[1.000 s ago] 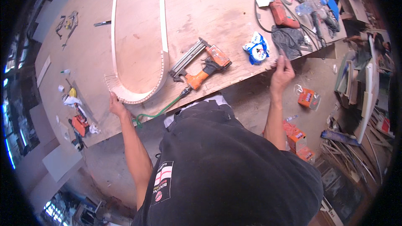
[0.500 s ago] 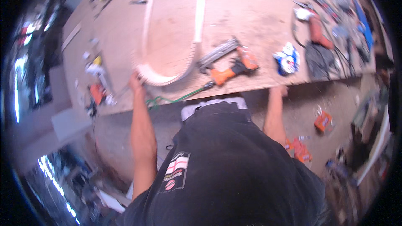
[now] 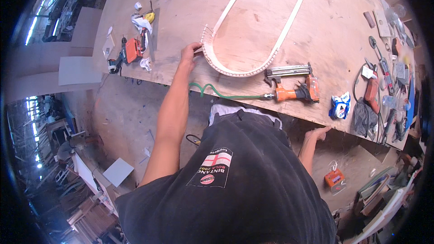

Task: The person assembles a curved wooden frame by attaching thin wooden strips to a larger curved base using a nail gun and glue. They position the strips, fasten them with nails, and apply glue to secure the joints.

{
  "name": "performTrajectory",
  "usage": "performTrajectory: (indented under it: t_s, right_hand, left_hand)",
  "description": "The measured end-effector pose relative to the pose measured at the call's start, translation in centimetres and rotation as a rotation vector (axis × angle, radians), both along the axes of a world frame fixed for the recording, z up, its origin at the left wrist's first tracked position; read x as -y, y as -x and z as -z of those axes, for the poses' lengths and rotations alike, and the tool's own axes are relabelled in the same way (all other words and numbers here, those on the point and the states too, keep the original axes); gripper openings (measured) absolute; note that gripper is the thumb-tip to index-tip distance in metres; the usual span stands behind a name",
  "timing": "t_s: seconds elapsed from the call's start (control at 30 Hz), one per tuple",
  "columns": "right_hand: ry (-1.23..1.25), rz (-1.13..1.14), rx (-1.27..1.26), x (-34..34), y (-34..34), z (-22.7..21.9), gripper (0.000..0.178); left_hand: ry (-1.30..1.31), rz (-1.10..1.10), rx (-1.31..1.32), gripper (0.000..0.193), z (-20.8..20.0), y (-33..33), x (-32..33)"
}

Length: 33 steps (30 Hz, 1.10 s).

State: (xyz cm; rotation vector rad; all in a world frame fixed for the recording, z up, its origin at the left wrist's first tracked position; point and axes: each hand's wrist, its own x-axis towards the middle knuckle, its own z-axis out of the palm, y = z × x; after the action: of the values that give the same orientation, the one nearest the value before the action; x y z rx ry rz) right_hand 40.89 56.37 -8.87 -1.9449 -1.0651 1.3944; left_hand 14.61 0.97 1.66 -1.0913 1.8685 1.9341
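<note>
The pale, kerf-cut wooden strip (image 3: 253, 40) bends in a U on the plywood workbench (image 3: 316, 22). The left hand (image 3: 189, 54) pinches its curved end; the right hand (image 3: 320, 133) rests fingers together at the bench edge, above a dusty workshop floor (image 3: 122, 113).

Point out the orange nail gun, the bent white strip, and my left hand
orange nail gun (image 3: 296, 91), head view, on its orange body.
bent white strip (image 3: 235, 70), head view, on the curved bottom of the bend.
left hand (image 3: 189, 54), head view, on the back of the hand.
</note>
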Motion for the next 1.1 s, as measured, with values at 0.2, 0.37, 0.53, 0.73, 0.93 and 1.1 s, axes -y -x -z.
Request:
performTrajectory:
  t_s: [0.2,0.37,0.53,0.73,0.93,1.1]
  right_hand:
    - [0.051,-0.207,-0.142,8.0,-0.8,-3.4,0.083]
    - [0.048,-0.284,-0.400,15.2,1.1,-3.6,0.089]
    - [0.031,-0.490,-0.383,22.4,0.5,-5.4,0.094]
    - [0.189,-0.585,-0.242,28.7,-3.2,-7.1,0.093]
    - [0.323,-0.604,-0.282,32.0,2.1,-5.9,0.099]
    - [0.332,-0.532,-0.235,32.6,4.7,-6.2,0.108]
  left_hand:
    - [-0.191,0.155,-0.024,0.060,2.2,0.1,3.2]
    - [-0.246,0.149,-0.125,0.070,2.3,-3.3,6.2]
    - [0.344,-0.016,-0.536,0.066,5.7,-14.3,11.9]
    - [0.305,-0.587,-0.142,0.081,6.5,-18.1,22.1]
    - [-0.111,-0.713,-0.321,0.077,7.9,-14.3,25.4]
    - [-0.099,-0.743,-0.363,0.071,6.7,-14.0,23.9]
